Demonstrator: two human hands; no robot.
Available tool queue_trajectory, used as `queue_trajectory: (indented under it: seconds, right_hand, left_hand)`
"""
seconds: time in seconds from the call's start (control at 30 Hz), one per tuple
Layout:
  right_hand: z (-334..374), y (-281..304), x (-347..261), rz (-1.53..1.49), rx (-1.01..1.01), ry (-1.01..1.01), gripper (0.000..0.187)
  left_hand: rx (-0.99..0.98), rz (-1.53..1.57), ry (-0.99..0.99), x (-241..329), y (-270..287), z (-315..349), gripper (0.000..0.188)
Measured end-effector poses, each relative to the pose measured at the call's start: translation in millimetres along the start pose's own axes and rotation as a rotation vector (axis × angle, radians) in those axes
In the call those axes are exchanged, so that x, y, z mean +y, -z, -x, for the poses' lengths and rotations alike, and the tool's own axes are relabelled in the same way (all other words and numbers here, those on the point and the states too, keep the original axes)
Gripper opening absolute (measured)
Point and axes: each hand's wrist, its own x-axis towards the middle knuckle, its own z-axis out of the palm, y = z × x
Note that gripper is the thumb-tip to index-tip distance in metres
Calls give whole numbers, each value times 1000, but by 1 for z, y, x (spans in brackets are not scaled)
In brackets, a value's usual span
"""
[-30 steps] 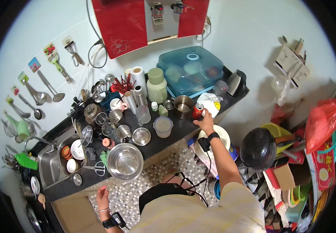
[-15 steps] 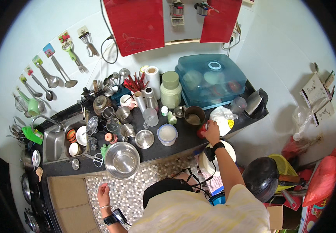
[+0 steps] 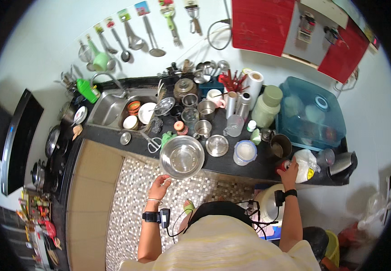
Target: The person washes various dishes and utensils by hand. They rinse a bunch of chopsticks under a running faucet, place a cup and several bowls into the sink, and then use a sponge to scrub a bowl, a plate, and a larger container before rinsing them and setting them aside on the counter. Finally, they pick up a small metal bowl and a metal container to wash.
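Note:
At the counter's right end my right hand (image 3: 289, 175) is closed round a red can (image 3: 283, 166), which has a silvery top. Beside it are a white plastic bag (image 3: 304, 162) and a dark metal pot (image 3: 280, 145). My left hand (image 3: 160, 186) is just below the near rim of a wide steel basin (image 3: 182, 157), its fingers loosely bent and slightly apart, with nothing in them. The basin sits at the counter's front edge, partly overhanging it. Between the hands stand a lidded clear tub of white powder (image 3: 245, 152) and a round steel lid (image 3: 217, 145).
Left is a sink (image 3: 109, 108) with bowls; scissors (image 3: 152, 143) lie near it. Steel mugs (image 3: 202, 128), a green flask (image 3: 268, 106) and a blue-lidded box (image 3: 312, 113) crowd the back. A kettle (image 3: 342, 165) stands right. A white bucket (image 3: 267, 203) is below.
The view has swung left, so the counter appears farther right. My left hand has risen closer to the basin. My right hand stays on the red can, whose top now shows.

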Motion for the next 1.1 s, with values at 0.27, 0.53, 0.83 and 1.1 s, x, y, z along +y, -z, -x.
queue_trajectory:
  seconds: [0.27, 0.53, 0.83, 1.1]
  right_hand:
    - [12, -2, -1, 137, -89, 167, 67]
    - [73, 44, -162, -28, -507, 670, 70]
    - [216, 38, -291, -301, -618, 1482, 68]
    - [458, 49, -362, -462, -995, 1929, 56]
  left_hand:
    - [185, 12, 104, -31, 22, 69, 29]
    - [433, -305, 258, -16, 22, 179, 35]
    - [949, -91, 463, -72, 26, 396, 32]
    - [1498, 78, 697, -147, -20, 626, 31]
